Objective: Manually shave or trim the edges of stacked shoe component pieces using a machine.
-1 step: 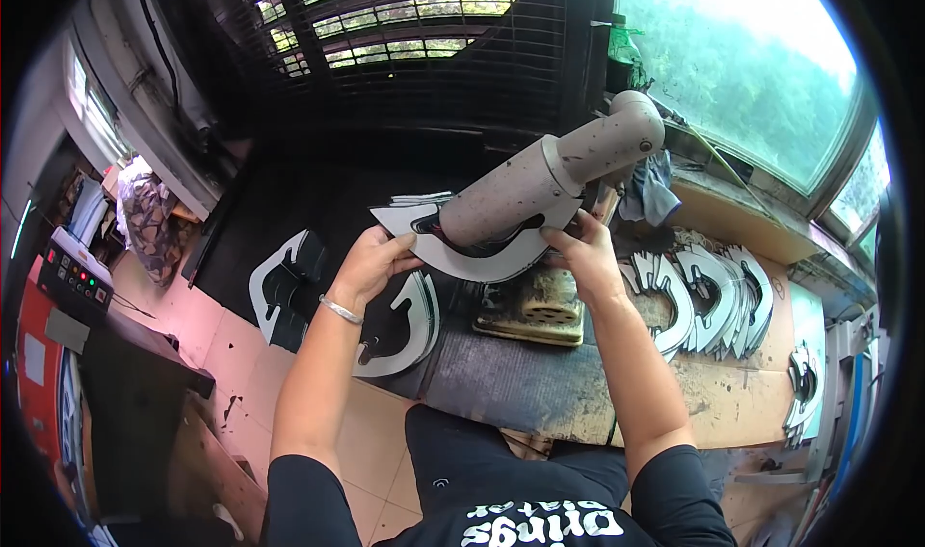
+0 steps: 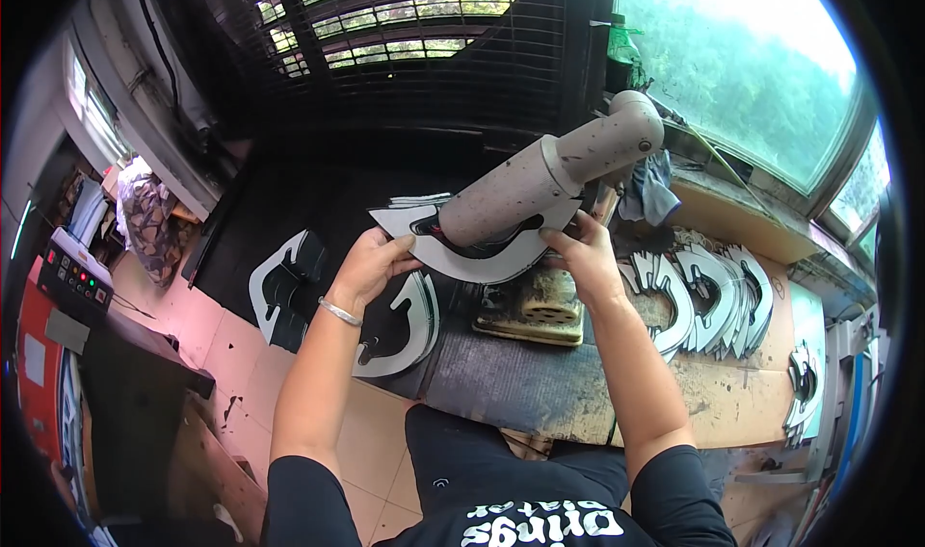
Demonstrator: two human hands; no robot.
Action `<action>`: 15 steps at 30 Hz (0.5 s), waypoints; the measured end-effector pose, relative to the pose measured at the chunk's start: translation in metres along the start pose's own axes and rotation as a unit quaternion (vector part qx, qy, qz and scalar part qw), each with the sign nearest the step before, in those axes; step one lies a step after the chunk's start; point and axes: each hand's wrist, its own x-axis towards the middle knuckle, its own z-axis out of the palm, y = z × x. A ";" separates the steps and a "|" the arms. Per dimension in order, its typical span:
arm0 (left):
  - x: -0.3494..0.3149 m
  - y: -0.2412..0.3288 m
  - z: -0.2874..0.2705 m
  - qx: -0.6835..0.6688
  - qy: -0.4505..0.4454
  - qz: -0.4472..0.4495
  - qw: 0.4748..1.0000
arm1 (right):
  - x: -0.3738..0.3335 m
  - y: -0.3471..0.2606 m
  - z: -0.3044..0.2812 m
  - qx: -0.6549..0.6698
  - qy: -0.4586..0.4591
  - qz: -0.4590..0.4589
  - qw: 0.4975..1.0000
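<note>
Beyond the cardboard's near edge (image 2: 713, 403), left hand (image 2: 371, 264) and right hand (image 2: 586, 261) each pinch one end of a white curved piece (image 2: 477, 270); stacked cutouts (image 2: 708, 297) crowd the right, a grey cylinder (image 2: 501, 195) blocks the piece's far edge, green bottle (image 2: 624, 51) behind.

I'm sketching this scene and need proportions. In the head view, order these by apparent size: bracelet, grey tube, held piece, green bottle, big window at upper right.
1. Big window
2. Grey tube
3. Held piece
4. Green bottle
5. Bracelet
</note>
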 end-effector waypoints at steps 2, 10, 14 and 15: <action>-0.003 -0.004 -0.002 -0.002 0.002 0.004 1.000 | -0.002 0.000 0.001 -0.004 -0.001 0.004 1.000; -0.008 -0.020 -0.003 -0.020 0.021 0.038 0.999 | -0.012 -0.001 0.002 0.020 -0.001 0.026 0.999; -0.012 -0.035 -0.001 -0.089 0.047 0.041 0.994 | -0.016 0.006 0.004 0.034 -0.025 0.042 0.998; -0.014 -0.039 -0.001 -0.124 0.054 0.025 0.990 | -0.017 0.011 0.005 0.031 -0.025 0.044 0.998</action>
